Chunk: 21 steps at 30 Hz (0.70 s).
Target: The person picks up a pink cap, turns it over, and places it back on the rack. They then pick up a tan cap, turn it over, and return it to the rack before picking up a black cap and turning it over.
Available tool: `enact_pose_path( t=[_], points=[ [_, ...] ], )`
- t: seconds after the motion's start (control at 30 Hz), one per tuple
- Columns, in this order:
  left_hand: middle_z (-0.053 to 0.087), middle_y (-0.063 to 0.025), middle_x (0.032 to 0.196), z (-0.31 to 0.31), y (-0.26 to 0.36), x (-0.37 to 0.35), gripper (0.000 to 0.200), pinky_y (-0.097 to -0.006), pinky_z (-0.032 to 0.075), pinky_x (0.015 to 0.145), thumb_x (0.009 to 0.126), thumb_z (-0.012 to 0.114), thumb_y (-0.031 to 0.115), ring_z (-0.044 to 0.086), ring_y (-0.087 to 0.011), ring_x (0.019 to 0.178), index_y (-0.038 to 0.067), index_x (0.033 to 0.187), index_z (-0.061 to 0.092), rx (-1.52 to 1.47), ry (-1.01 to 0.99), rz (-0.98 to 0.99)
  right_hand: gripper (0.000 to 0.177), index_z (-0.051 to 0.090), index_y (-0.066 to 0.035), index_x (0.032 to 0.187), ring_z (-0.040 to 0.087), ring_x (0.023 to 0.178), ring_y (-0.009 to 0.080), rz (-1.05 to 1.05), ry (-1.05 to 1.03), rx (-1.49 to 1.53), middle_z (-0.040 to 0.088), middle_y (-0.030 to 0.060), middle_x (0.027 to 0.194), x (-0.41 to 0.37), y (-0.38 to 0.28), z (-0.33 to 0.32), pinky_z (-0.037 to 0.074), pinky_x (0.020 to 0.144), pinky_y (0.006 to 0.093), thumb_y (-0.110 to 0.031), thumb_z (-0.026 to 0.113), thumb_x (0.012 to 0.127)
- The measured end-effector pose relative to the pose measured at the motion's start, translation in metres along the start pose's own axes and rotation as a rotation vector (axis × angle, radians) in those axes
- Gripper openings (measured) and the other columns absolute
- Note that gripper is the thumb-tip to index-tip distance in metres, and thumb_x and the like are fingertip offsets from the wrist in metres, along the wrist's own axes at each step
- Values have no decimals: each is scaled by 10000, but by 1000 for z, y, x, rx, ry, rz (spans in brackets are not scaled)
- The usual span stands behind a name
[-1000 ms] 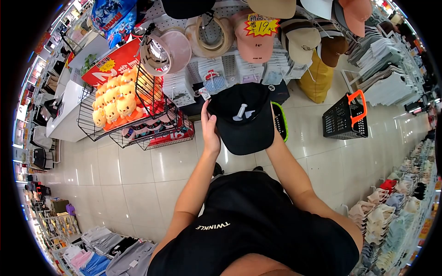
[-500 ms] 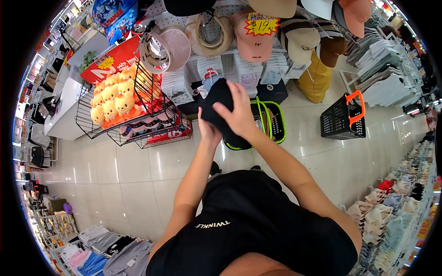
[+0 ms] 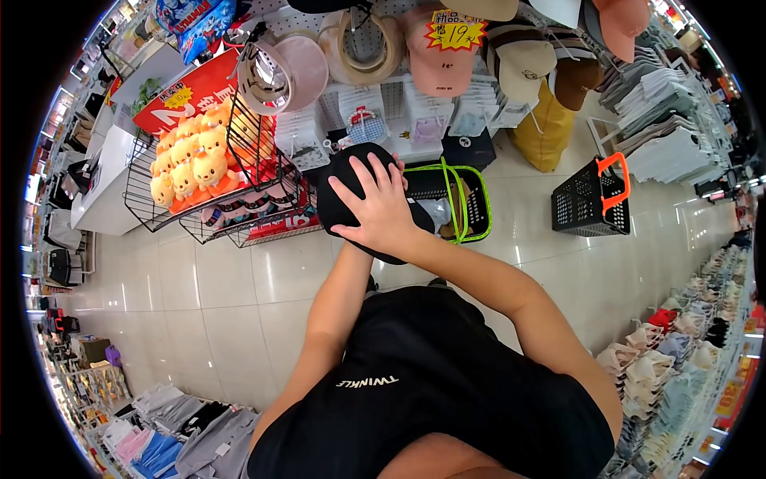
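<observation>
A shopper's right hand [image 3: 377, 209] lies flat on the rounded crown of a soft black cap [image 3: 339, 199], fingers spread wide across the matte fabric. The cap is held at chest height, in front of a hat display. The left forearm [image 3: 333, 297] runs up beneath the cap. The left hand is hidden behind it, so its grip cannot be told. Just right of the cap, a black mesh basket with lime-green rim [image 3: 466, 169] sits on glossy pale floor tiles [image 3: 239, 279]. Farther right stands a perforated black basket with orange handle [image 3: 589, 209]. To the left, a wire rack [image 3: 152, 215] holds yellow plush toys [image 3: 191, 164]. Beyond, a pink cap [image 3: 437, 70] hangs on a pegboard.
</observation>
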<state>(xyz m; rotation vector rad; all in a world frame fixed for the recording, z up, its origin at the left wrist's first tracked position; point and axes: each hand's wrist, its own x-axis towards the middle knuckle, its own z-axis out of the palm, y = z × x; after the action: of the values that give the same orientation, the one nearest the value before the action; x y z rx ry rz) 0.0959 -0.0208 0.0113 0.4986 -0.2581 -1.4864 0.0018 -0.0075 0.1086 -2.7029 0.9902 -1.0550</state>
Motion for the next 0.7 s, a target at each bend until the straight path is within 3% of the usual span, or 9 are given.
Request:
enact_pose_path(
  t=[0.13, 0.3, 0.4, 0.47, 0.5, 0.53, 0.6, 0.63, 0.7],
  points=[
    [435, -121, 1496, 0, 0, 16, 691, -456, 370, 1134, 990, 374, 557, 466, -310, 1334, 81, 1491, 357, 13, -26, 36, 825, 528, -195, 1380, 277, 1368, 485, 68, -1, 25, 340, 244, 1472, 3, 7, -5, 292, 1022, 684, -504, 795, 662],
    [432, -122, 1498, 4, 2, 26, 692, -456, 370, 1134, 985, 381, 554, 468, -311, 1333, 82, 1491, 356, 7, -49, 26, 851, 499, -86, 1372, 450, 1243, 478, 285, 131, 205, 428, 277, 1372, 19, 36, -20, 383, 1060, 482, -463, 835, 687],
    [446, -149, 1482, 11, 21, 18, 680, -471, 328, 1148, 960, 400, 530, 427, -321, 1359, 101, 1487, 374, -110, -87, -252, 786, 480, -9, 1364, 506, 1225, 401, 403, 245, 436, 509, 259, 1303, 27, 78, -20, 406, 1045, 424, -464, 765, 790],
    [535, -136, 1322, 16, 30, 17, 718, -467, 408, 1002, 928, 432, 528, 533, -298, 1185, 116, 1504, 315, -93, -187, -243, 704, 483, 36, 1343, 545, 1197, 319, 637, 255, 730, 586, 207, 1224, 36, 94, -36, 422, 1017, 375, -420, 718, 862],
    [511, -136, 1347, 23, 34, 13, 724, -469, 400, 1016, 928, 433, 525, 511, -298, 1214, 115, 1510, 306, -97, -174, -221, 603, 491, 9, 1361, 568, 1153, 213, 752, 320, 1001, 599, 145, 1268, 34, 115, -20, 408, 1016, 309, -397, 640, 941],
    [488, -136, 1372, 41, 42, 6, 729, -471, 392, 1030, 928, 434, 523, 488, -298, 1243, 113, 1515, 297, -101, -162, -198, 597, 518, -33, 1351, 592, 1129, 215, 729, 321, 1232, 604, 140, 1262, 39, 111, -40, 447, 999, 338, -475, 583, 955],
    [449, -135, 1413, 62, 51, -1, 727, -476, 381, 1042, 932, 429, 520, 465, -299, 1270, 118, 1522, 288, -89, -182, -174, 611, 549, -58, 1315, 620, 1095, 244, 1057, 164, 1925, 619, 143, 1236, 30, 138, -36, 498, 959, 382, -554, 510, 961],
    [411, -135, 1454, 69, 55, -4, 726, -481, 369, 1053, 937, 424, 517, 443, -300, 1298, 123, 1528, 279, -80, -200, -153, 629, 574, -66, 1275, 635, 1075, 269, 962, 229, 2093, 629, 148, 1212, 28, 128, -45, 525, 936, 424, -598, 474, 956],
    [366, -135, 1498, 80, 59, -9, 726, -497, 340, 1078, 941, 414, 515, 400, -303, 1340, 131, 1539, 263, -35, -218, -126, 586, 588, -89, 1285, 639, 1093, 303, 673, 92, 2444, 652, 139, 1204, 18, 128, -52, 476, 1028, 454, -561, 517, 947]
  ],
)
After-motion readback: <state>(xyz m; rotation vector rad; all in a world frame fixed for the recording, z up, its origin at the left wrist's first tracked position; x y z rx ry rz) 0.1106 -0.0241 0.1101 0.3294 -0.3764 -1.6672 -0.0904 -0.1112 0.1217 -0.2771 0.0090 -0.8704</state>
